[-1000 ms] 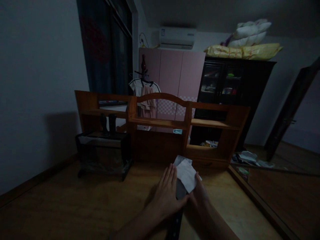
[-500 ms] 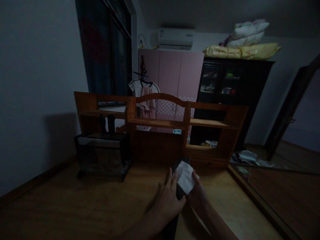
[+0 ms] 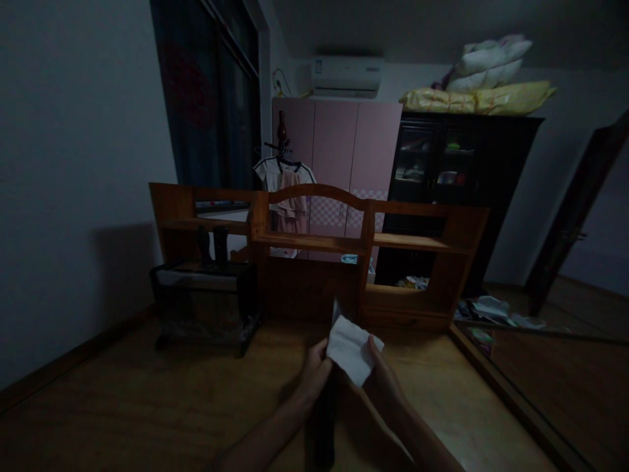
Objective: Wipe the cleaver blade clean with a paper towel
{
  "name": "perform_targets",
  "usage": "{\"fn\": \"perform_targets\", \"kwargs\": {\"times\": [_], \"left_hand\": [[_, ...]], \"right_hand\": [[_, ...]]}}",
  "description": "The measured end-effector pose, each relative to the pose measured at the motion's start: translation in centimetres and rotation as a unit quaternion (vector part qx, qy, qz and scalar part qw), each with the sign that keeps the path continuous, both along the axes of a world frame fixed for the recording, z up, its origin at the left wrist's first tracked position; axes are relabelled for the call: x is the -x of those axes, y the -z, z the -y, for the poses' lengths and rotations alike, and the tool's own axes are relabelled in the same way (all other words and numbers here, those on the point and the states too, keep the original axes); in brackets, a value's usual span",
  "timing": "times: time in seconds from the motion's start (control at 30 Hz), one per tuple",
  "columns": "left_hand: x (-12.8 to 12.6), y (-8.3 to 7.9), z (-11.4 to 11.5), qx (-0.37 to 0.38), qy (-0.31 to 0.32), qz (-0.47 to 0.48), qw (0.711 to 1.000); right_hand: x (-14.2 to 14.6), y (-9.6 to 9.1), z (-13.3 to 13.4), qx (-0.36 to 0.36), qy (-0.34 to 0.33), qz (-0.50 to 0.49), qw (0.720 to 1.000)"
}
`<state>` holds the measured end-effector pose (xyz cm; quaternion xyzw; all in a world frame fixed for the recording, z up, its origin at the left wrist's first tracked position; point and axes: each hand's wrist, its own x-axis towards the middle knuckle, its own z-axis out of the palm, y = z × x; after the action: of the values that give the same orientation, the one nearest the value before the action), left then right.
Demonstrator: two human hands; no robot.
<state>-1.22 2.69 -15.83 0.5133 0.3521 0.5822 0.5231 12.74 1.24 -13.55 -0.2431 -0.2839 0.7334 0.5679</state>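
A knife (image 3: 324, 419) points away from me over the wooden table. Its dark handle reaches down toward the bottom of the view, and the narrow tip of its blade shows beyond my hands. My left hand (image 3: 314, 377) is closed on the knife around where the blade meets the handle, its thumb also at the edge of a creased white cloth (image 3: 352, 351). My right hand (image 3: 383, 377) pinches that cloth from the right side, thumb on top. The cloth, which might be a paper tissue, covers much of the blade.
On the table (image 3: 147, 406) at left stands a dark, see-through-sided knife block (image 3: 204, 305) with black handles upright in it. A wooden shelf unit (image 3: 314, 244) runs along the back. Beyond are a pink wardrobe (image 3: 334, 144), a black cabinet (image 3: 491, 157) and hanging clothes (image 3: 287, 183).
The knife has turned from showing its broad dark side to nearly edge-on. My left hand has drawn in its spread fingers, and the cloth has shifted left.
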Motion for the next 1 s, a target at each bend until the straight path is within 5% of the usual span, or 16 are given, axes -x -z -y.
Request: {"fn": "perform_targets", "kwargs": {"times": [0.13,0.27,0.53,0.77,0.83,0.9,1.0], "left_hand": [[0.7,1.2,-1.1,0.143,-0.028,0.118,0.982],[1.2,0.7,-1.1,0.201,-0.017,0.171,0.964],[0.3,1.0,-0.8,0.204,0.048,0.147,0.967],[-0.6,1.3,-0.5,0.150,0.053,0.063,0.985],[-0.4,1.5,-0.7,0.149,0.049,0.045,0.987],[-0.3,1.6,-0.7,0.142,0.067,0.050,0.986],[-0.4,1.5,-0.6,0.156,0.087,0.124,0.976]], "right_hand": [[-0.6,-0.8,-0.3,0.013,-0.003,-0.027,1.000],[-1.7,-1.6,-0.5,0.038,0.019,-0.035,0.998],[-3.5,-3.5,-0.2,0.018,0.059,-0.053,0.997],[-3.8,-2.2,-0.6,-0.029,0.120,0.123,0.985],[-3.8,-2.0,-0.4,-0.085,0.210,0.215,0.950],[-3.7,-1.9,0.1,-0.186,0.271,0.325,0.887],[-3.1,-1.7,0.8,-0.378,0.191,0.463,0.779]]}}
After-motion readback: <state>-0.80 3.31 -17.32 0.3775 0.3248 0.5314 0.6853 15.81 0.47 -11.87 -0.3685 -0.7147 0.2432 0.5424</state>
